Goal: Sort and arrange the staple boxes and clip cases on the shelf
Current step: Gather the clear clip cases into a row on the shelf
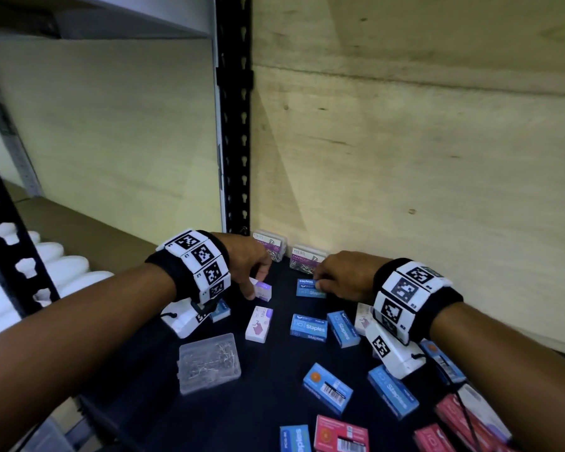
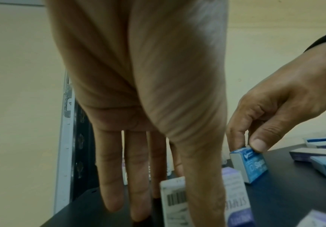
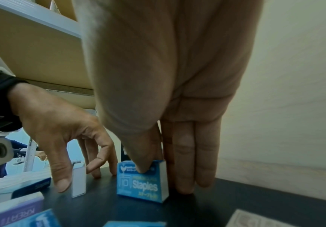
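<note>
Light was dim overall; a brighter patch lit the wall [image 1: 307,203] toward 12 o'clock, wrist views blurred, edges bowed.

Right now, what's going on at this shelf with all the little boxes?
A person is sorting stationery on a dark shelf. The right hand pinches a blue staple box between thumb and fingers, standing it on edge. The left hand holds a white and purple staple box upright beside it. Two clear paper clip cases already stand against the back wall. More blue, pink and white boxes and a clear pin case lie scattered nearer the person.
</note>
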